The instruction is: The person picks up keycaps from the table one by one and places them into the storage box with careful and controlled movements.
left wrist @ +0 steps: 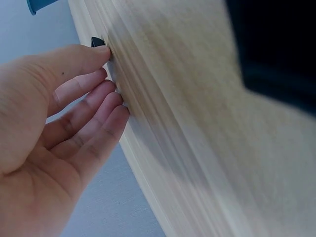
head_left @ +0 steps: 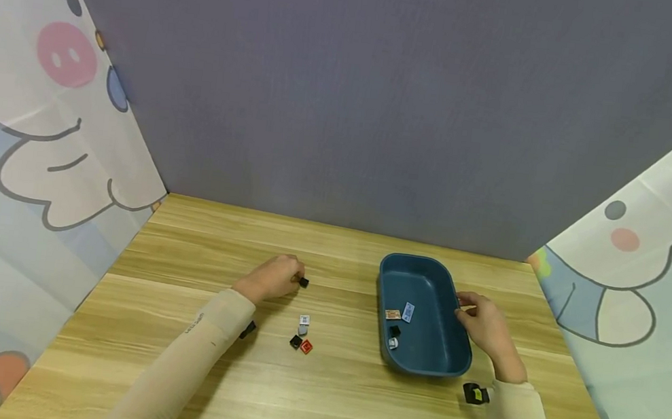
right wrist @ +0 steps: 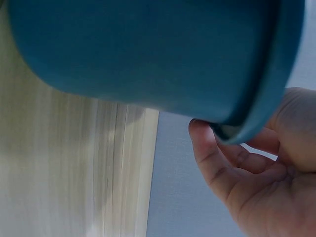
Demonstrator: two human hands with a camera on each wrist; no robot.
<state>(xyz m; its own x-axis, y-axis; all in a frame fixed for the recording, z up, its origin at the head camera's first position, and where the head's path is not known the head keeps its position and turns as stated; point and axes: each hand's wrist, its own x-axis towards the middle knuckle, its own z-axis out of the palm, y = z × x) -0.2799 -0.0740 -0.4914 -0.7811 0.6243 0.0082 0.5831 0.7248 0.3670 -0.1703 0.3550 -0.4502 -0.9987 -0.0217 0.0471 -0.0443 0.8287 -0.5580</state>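
Note:
My left hand (head_left: 275,278) is low over the left half of the table, thumb and forefinger pinching a small black block (head_left: 304,282). In the left wrist view the block (left wrist: 97,42) peeks out beyond the thumb tip, mostly hidden, and the other fingertips rest close to the wood. On the right, my right hand (head_left: 484,324) grips the long right rim of a blue plastic bin (head_left: 462,339). The right wrist view shows fingers (right wrist: 210,153) curled under the bin's lip. Inside the bin lie an orange-brown tile (head_left: 392,314), a light blue tile (head_left: 408,312), a black piece (head_left: 395,331) and a white piece (head_left: 393,343).
Between the left forearm and the bin lie a white tile (head_left: 304,319), a grey piece (head_left: 302,330), a black piece (head_left: 295,342) and a red square piece (head_left: 306,347) on the wooden table (head_left: 315,405). A grey panel (head_left: 347,101) stands along the table's back edge.

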